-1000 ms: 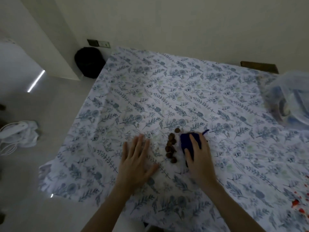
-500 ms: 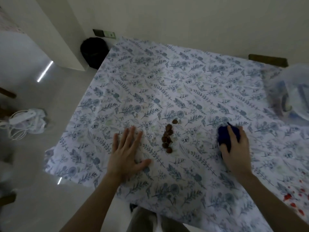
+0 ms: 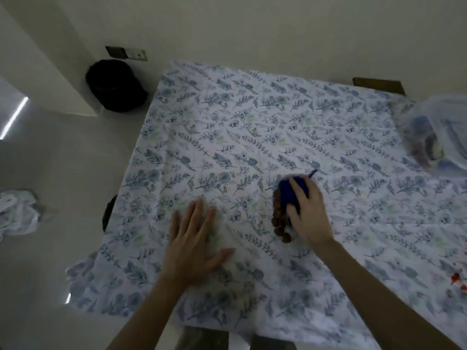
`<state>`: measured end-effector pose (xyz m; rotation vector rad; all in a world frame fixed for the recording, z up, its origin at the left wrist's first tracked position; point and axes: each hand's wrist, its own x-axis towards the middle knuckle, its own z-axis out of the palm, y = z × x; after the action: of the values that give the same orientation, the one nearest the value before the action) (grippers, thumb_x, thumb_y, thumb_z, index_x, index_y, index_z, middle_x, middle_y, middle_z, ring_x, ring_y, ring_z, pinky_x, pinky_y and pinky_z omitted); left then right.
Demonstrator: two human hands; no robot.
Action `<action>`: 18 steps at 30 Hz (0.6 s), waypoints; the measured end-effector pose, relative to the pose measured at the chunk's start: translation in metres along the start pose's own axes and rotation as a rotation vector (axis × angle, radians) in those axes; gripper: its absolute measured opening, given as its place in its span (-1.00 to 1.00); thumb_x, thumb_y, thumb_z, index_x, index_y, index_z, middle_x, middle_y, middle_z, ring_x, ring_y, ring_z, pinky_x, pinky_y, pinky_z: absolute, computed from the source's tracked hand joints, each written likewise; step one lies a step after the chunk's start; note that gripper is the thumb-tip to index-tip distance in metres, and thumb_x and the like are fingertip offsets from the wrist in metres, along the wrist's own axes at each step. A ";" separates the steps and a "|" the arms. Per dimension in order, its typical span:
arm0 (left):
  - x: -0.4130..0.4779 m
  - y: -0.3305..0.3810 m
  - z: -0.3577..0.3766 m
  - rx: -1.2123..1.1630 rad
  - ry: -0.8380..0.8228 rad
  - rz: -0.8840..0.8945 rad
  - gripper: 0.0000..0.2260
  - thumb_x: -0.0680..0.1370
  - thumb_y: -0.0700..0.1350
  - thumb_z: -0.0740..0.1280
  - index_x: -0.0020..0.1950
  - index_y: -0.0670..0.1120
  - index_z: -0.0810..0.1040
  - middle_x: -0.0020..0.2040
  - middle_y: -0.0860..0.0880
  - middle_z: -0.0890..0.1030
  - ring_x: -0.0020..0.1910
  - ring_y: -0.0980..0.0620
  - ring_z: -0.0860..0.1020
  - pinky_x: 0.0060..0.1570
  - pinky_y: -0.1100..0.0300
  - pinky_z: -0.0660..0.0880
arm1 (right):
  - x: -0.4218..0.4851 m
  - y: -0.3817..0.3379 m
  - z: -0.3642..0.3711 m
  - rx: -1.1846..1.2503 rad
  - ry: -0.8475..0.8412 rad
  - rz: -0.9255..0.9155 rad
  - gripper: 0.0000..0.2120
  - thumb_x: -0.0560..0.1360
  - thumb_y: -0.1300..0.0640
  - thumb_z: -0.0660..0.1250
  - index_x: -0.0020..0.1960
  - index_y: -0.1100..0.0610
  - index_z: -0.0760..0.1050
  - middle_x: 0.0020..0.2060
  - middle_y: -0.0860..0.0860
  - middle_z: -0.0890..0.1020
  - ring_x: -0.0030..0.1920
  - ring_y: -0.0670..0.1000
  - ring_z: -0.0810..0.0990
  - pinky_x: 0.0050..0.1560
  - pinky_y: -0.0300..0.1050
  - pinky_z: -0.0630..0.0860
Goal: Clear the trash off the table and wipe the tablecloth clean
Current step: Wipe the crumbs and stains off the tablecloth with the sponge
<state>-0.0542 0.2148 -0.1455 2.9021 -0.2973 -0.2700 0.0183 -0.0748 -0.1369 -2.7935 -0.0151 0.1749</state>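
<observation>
Head view: our right hand has its fingers curled on the blue cloth, butted against the brown crumbs mid-surface to herd them, while our left hand lies flat, empty, pinning the tablecloth taut.

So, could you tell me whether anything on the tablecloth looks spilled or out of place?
Yes: small brown crumbly bits lie scattered beside the right hand, and red stains mark the floral tablecloth at its right edge.
</observation>
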 end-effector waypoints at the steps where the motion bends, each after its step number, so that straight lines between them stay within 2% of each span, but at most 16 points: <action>1: 0.001 -0.014 -0.003 0.013 -0.004 0.013 -0.16 0.45 0.47 0.00 0.57 0.02 -0.06 0.60 -0.09 -0.07 0.58 -0.07 -0.12 0.52 -0.18 -0.09 | 0.000 -0.015 0.007 -0.006 -0.005 -0.012 -0.45 0.53 -0.08 0.02 0.50 0.03 0.15 0.48 0.17 0.16 0.45 0.26 0.14 0.45 0.19 0.20; 5: 0.004 -0.056 -0.014 0.038 -0.029 0.124 -0.24 0.49 0.43 0.01 0.57 0.05 -0.03 0.60 -0.06 -0.04 0.58 -0.04 -0.06 0.51 -0.18 -0.03 | 0.001 -0.076 0.029 0.013 -0.037 -0.046 -0.46 0.54 -0.08 0.02 0.50 0.02 0.14 0.50 0.15 0.14 0.47 0.25 0.12 0.45 0.20 0.19; 10: 0.006 -0.069 -0.015 0.057 -0.039 0.192 -0.27 0.52 0.38 -0.01 0.57 0.03 -0.07 0.60 -0.05 -0.07 0.58 -0.02 -0.11 0.51 -0.16 -0.03 | 0.006 -0.112 0.037 0.041 -0.080 -0.121 -0.46 0.53 -0.08 0.00 0.48 0.07 0.19 0.46 0.18 0.20 0.44 0.24 0.20 0.41 0.21 0.26; 14: 0.006 -0.072 -0.015 0.046 -0.025 0.205 -0.28 0.53 0.36 0.04 0.57 0.00 -0.01 0.60 -0.06 -0.03 0.58 -0.03 -0.08 0.51 -0.16 0.01 | 0.000 -0.080 0.020 0.043 -0.084 -0.122 -0.45 0.55 -0.07 0.01 0.49 0.10 0.18 0.49 0.17 0.15 0.45 0.21 0.18 0.44 0.10 0.24; 18: 0.006 -0.071 -0.012 0.024 -0.009 0.216 -0.27 0.52 0.35 0.09 0.57 -0.02 0.04 0.60 -0.08 0.01 0.58 -0.05 -0.03 0.50 -0.18 0.06 | -0.018 -0.015 -0.010 0.068 -0.022 0.112 -0.38 0.51 -0.18 -0.04 0.49 0.09 0.20 0.47 0.18 0.19 0.43 0.21 0.22 0.42 0.04 0.20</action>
<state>-0.0330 0.2841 -0.1514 2.8602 -0.6139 -0.2454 0.0022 -0.0648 -0.1209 -2.7254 0.1397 0.2293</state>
